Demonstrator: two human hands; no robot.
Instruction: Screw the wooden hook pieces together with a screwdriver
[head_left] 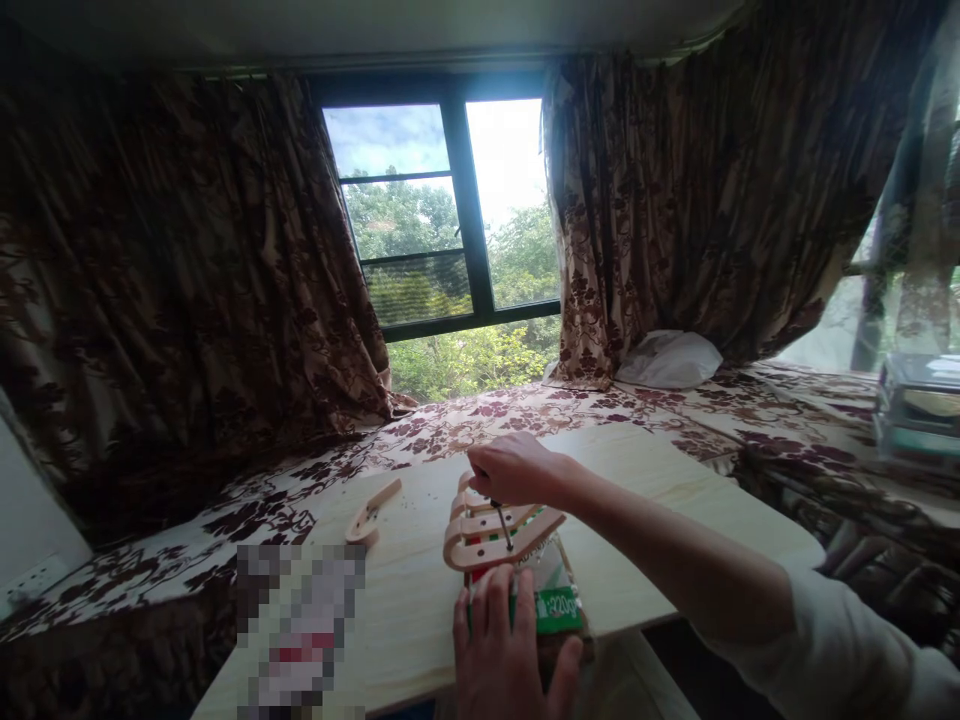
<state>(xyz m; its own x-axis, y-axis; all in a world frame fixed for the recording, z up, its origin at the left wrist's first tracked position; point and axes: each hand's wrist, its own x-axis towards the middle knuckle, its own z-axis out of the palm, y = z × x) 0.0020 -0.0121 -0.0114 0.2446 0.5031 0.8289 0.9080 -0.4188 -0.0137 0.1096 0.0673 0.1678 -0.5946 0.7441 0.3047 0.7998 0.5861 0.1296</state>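
My right hand [516, 468] is closed in a fist around a screwdriver [505, 527]. Its thin metal shaft points down, and its tip meets a pale wooden piece with a curved end [480, 553]. The handle is mostly hidden by my fingers. Several such curved pieces lie side by side, with dark holes in the nearer ones. Under them is a green and red printed packet [556, 605] marked 220g. My left hand [499, 645] rests on the packet's near part with fingers stretched and apart, the fingertips close to the nearest wooden piece.
Another curved wooden piece [373, 512] lies to the left on the pale wooden tabletop [645, 500], with small dark bits around it. A blurred-out item [304, 640] sits front left. Behind are a flower-patterned covered ledge [480, 410], a white bag [670, 360] and clear plastic drawers [919, 410].
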